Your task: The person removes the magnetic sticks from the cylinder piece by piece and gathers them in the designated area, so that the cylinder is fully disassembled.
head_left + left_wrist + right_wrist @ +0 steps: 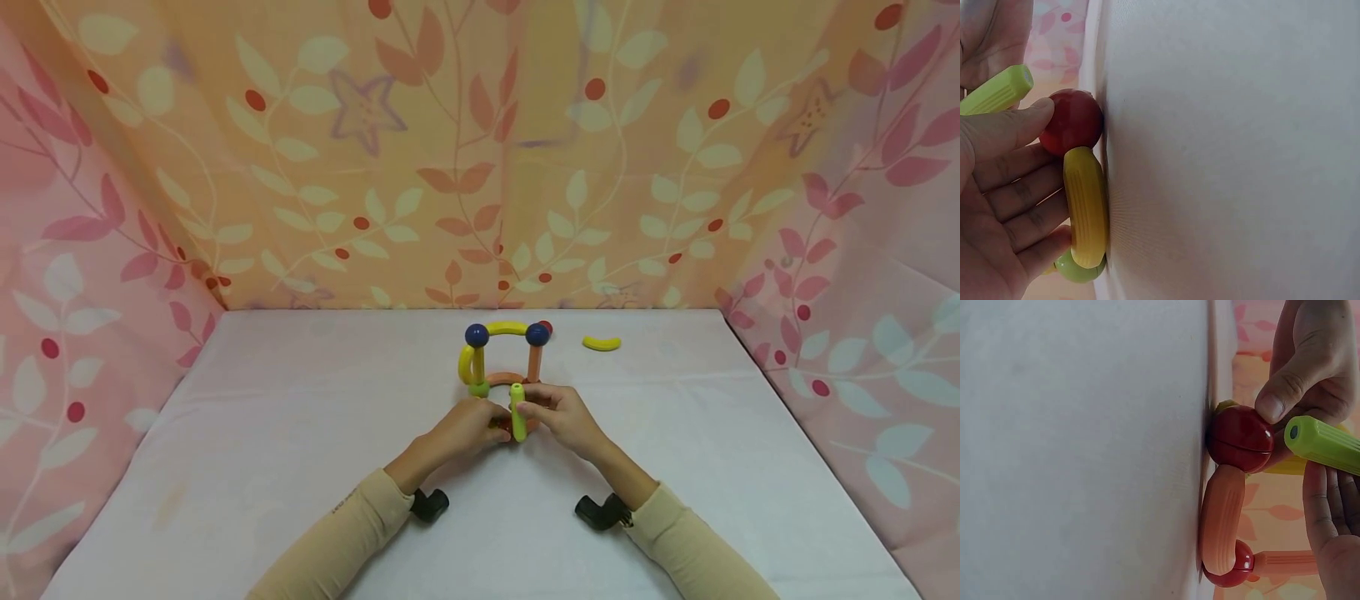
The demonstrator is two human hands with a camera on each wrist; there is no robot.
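Note:
My right hand (566, 418) holds a light green ridged stick (518, 414) near-upright, its lower end close to a red ball (1241, 439) but apart from it in the right wrist view. My left hand (467, 427) pinches that ball, thumb on its surface and fingers behind. From the ball a yellow curved stick (1087, 209) runs to a light green ball (1079, 269), and an orange curved stick (1221, 519) runs to a second red ball (1235, 565). These belong to a frame of sticks with two blue balls (477, 336) on top, joined by a yellow curved stick (507, 328).
A loose yellow curved stick (602, 343) lies on the white-covered table (300, 375), right of the frame. Another red ball (546, 327) shows behind the right blue ball. Patterned cloth (480, 167) hangs at the back and both sides.

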